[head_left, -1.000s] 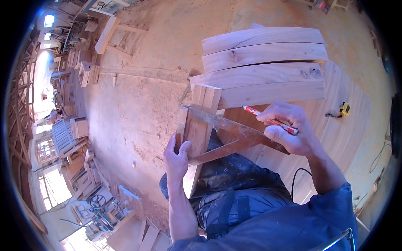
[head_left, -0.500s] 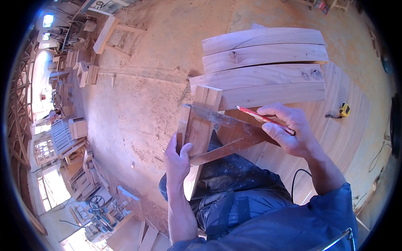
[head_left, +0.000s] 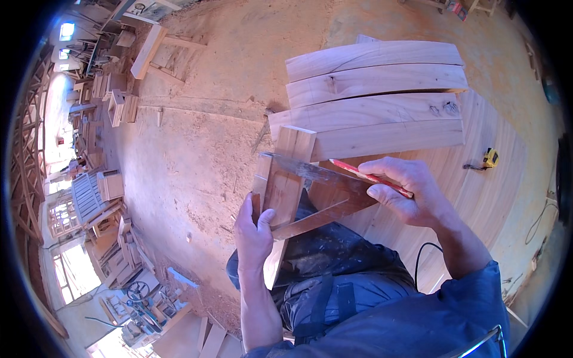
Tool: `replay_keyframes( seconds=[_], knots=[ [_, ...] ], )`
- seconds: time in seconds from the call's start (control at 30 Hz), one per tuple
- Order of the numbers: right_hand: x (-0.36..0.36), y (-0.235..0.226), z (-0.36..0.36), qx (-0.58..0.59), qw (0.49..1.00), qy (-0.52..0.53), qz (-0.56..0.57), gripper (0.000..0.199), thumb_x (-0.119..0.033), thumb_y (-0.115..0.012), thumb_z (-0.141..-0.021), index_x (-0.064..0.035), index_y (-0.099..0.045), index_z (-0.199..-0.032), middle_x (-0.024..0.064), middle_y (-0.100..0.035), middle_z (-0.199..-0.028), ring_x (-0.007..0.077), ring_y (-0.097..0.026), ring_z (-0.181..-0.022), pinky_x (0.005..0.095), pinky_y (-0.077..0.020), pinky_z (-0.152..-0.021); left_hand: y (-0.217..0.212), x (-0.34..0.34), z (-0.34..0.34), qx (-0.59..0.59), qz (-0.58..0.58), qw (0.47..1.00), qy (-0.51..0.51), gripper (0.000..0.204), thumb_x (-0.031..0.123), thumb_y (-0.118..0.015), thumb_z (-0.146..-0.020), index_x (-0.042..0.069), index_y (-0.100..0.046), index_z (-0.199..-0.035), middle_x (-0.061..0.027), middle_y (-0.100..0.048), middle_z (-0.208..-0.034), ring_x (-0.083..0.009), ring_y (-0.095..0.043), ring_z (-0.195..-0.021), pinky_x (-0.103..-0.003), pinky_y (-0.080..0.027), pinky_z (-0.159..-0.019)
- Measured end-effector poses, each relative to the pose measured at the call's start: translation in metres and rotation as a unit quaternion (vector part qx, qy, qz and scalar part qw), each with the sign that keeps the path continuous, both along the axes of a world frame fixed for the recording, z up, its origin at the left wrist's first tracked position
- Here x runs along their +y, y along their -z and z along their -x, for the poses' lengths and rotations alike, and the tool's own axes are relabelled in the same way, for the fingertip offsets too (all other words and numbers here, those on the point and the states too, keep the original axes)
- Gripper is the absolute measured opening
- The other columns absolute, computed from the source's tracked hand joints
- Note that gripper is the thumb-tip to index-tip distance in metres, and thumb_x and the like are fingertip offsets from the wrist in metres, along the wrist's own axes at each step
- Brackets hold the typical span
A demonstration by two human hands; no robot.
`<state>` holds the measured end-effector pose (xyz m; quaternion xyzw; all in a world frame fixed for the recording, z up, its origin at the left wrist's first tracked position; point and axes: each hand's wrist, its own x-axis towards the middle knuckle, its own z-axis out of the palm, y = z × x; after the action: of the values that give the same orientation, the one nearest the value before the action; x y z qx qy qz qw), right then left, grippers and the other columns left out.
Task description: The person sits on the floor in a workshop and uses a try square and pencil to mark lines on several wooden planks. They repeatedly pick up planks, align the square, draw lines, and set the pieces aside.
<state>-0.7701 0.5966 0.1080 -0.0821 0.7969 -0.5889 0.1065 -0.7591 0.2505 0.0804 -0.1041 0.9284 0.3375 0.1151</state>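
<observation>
My left hand (head_left: 253,231) is closed around the edge of a narrow wooden board (head_left: 283,194), its thumb on the upper face. Across this board lies a brown triangular carpenter's square (head_left: 319,216); its long dark blade crosses the board, and its corner points toward my right hand. Part of the square also shows by my left fingers. Between the thumb and fingers of my right hand (head_left: 412,188) is a red pencil (head_left: 361,173), tip pointing left, just above the blade. Whether the tip touches anything I cannot tell.
Several pale planks (head_left: 376,107) lie side by side on a wide wooden panel (head_left: 471,128) ahead. A yellow tape measure (head_left: 490,158) rests on that panel at the right. A wooden trestle (head_left: 149,52) stands far left on the dusty floor, and furniture parts and machinery line the left side.
My right hand has moved slightly left and down with the pencil. The square's right corner has shifted a little left too. My left hand keeps its hold on the board.
</observation>
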Motion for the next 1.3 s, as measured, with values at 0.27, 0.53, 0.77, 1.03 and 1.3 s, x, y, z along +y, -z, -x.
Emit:
replay_keyframes(
  seconds=[0.27, 0.53, 0.77, 1.03, 1.3],
  knots=[
    [0.001, 0.002, 0.002, 0.013, 1.000, -0.009, 0.010, 0.031, -0.013, -0.070, -0.094, -0.0021, -0.069, -0.123, 0.0197, -0.074, -0.111, 0.0351, -0.073, -0.099, 0.0389, -0.0566, -0.085, 0.001, -0.004, 0.001, -0.009, -0.003, 1.000, 0.004, 0.051, 0.007, -0.071, -0.093, -0.008, -0.056, -0.140, -0.0276, -0.068, -0.125, -0.0355, -0.068, -0.117, -0.042, -0.053, -0.100],
    [0.002, 0.004, 0.005, 0.006, 1.000, -0.015, 0.025, 0.032, -0.013, -0.071, -0.094, -0.0018, -0.068, -0.123, 0.0194, -0.074, -0.110, 0.0364, -0.072, -0.098, 0.0400, -0.0563, -0.083, 0.001, -0.001, 0.000, -0.011, -0.033, 0.999, -0.008, 0.050, 0.005, -0.071, -0.093, -0.009, -0.056, -0.139, -0.0264, -0.069, -0.125, -0.0338, -0.068, -0.118, -0.041, -0.052, -0.101],
    [0.000, 0.008, 0.012, 0.034, 0.998, -0.027, 0.033, 0.030, -0.011, -0.070, -0.093, -0.0028, -0.069, -0.122, 0.0180, -0.075, -0.110, 0.0350, -0.073, -0.099, 0.0383, -0.0563, -0.085, 0.001, 0.002, -0.001, -0.010, -0.015, 1.000, -0.015, 0.050, 0.004, -0.069, -0.094, -0.009, -0.055, -0.140, -0.0273, -0.068, -0.128, -0.0344, -0.066, -0.122, -0.041, -0.051, -0.104],
    [-0.020, 0.014, 0.049, 0.020, 0.995, -0.087, 0.049, 0.032, -0.014, -0.070, -0.094, -0.0042, -0.070, -0.124, 0.0184, -0.075, -0.108, 0.0352, -0.072, -0.094, 0.0394, -0.0544, -0.082, 0.000, 0.002, -0.001, -0.005, 0.001, 1.000, -0.017, 0.049, 0.004, -0.070, -0.094, -0.007, -0.056, -0.140, -0.0252, -0.069, -0.125, -0.0320, -0.068, -0.119, -0.040, -0.052, -0.101],
    [-0.053, 0.016, 0.091, 0.064, 0.988, -0.141, 0.021, 0.029, -0.017, -0.069, -0.096, -0.0053, -0.072, -0.122, 0.0183, -0.074, -0.100, 0.0358, -0.071, -0.088, 0.0395, -0.0536, -0.077, 0.000, 0.005, 0.002, -0.003, -0.005, 1.000, -0.011, 0.048, 0.003, -0.071, -0.093, -0.006, -0.058, -0.138, -0.0240, -0.071, -0.120, -0.0302, -0.069, -0.113, -0.039, -0.053, -0.098]
  ],
)
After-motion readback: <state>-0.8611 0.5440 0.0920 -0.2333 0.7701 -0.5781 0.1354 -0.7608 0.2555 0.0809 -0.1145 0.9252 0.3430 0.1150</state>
